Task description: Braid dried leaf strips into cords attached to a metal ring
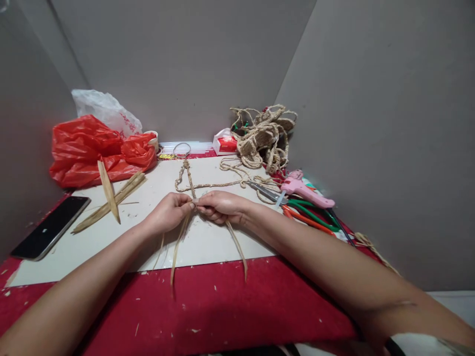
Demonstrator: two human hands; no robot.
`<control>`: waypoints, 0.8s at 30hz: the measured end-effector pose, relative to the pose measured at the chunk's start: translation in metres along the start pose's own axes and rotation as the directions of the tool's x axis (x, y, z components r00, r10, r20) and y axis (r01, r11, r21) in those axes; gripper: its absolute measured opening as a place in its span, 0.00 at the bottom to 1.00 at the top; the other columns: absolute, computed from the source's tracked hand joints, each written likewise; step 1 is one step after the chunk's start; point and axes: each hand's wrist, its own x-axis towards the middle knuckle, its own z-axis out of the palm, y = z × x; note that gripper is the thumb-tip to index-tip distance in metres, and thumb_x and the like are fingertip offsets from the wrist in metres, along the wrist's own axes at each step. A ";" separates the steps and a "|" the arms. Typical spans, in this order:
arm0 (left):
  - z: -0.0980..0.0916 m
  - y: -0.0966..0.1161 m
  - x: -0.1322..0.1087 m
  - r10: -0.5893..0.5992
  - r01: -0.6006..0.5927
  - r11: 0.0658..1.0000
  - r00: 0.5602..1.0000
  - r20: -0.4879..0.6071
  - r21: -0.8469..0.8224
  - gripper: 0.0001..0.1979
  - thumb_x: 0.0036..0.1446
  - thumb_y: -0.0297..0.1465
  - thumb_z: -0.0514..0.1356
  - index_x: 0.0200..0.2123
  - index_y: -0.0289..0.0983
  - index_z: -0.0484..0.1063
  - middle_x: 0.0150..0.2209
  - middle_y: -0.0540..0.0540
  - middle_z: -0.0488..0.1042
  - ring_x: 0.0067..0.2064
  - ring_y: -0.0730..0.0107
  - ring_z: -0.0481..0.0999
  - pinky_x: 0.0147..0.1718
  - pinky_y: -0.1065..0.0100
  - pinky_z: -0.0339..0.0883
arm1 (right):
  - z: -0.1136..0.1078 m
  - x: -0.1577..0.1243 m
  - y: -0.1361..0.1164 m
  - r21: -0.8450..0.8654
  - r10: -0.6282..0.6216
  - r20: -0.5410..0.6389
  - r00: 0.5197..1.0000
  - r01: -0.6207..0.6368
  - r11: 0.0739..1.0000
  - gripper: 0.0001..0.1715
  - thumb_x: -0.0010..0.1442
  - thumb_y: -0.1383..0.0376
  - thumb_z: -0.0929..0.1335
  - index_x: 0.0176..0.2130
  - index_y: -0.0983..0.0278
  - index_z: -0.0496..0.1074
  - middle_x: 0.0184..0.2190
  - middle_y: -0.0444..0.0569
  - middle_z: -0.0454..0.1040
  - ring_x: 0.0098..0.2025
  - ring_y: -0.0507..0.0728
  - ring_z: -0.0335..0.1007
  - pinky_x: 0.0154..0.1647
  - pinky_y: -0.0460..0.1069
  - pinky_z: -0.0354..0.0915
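Observation:
My left hand and my right hand meet over the pale board, both pinched on dry straw strands. The loose ends hang down toward me over the red cloth. From the pinch point a braided straw cord runs away across the board toward a heap of braided cord at the back.
Scissors, a pink glue gun and green and orange cables lie at the right. Flat straw leaves and a black phone lie left. Red and white plastic bags sit at the back left, and grey walls close in on three sides.

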 end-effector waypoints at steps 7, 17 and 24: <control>0.004 0.016 -0.022 0.084 -0.020 0.789 0.994 -0.076 0.614 0.16 0.59 0.35 0.46 0.27 0.35 0.67 0.24 0.46 0.70 0.26 0.70 0.66 0.27 0.69 0.55 | 0.016 -0.003 0.003 0.045 -0.054 -0.198 0.979 0.064 0.997 0.16 0.62 0.66 0.60 0.25 0.68 0.66 0.10 0.34 0.47 0.10 0.43 0.36 0.10 0.41 0.36; 0.051 0.034 -0.055 -0.008 -0.087 0.426 0.995 0.100 0.901 0.17 0.56 0.25 0.44 0.43 0.31 0.68 0.27 0.37 0.75 0.27 0.57 0.74 0.26 0.64 0.58 | 0.023 -0.008 0.003 0.227 0.014 -0.187 0.982 0.030 0.973 0.11 0.61 0.71 0.60 0.27 0.68 0.64 0.10 0.33 0.46 0.12 0.43 0.33 0.11 0.39 0.35; 0.008 0.040 -0.033 0.173 -0.058 0.953 0.910 -0.376 0.298 0.15 0.57 0.40 0.52 0.34 0.35 0.69 0.30 0.46 0.72 0.31 0.69 0.72 0.32 0.69 0.63 | 0.012 -0.008 -0.002 0.351 -0.006 0.016 1.000 0.000 0.936 0.14 0.63 0.71 0.57 0.26 0.67 0.61 0.12 0.32 0.43 0.13 0.42 0.31 0.11 0.38 0.34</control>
